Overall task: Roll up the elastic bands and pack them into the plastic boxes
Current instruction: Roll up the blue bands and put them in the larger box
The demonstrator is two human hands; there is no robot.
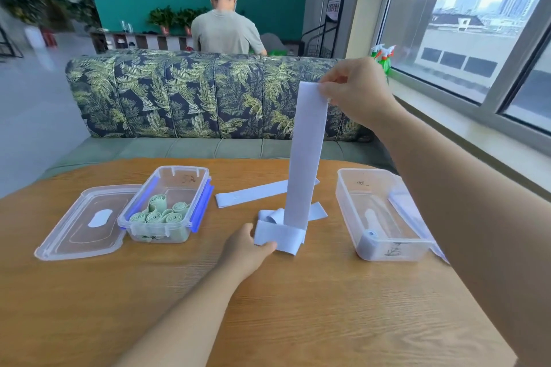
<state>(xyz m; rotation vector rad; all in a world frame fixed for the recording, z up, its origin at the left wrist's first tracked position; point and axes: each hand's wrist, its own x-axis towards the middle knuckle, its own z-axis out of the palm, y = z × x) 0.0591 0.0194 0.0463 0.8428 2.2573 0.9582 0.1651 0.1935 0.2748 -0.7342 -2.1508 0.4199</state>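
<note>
Fingertips of the right hand (354,92) pinch the top end of a pale blue elastic band (307,155), hung taut; below, the left hand (250,247) grips its folded lower end on the table (268,307). Slack could let it twist, spoiling the roll. Right of the grip waits the clear plastic box (384,214).

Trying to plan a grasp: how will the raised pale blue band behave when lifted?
Probably floppy: the blue band hangs from the right hand and creases where it meets the table. Likely light, since a fingertip pinch carries it.
</note>
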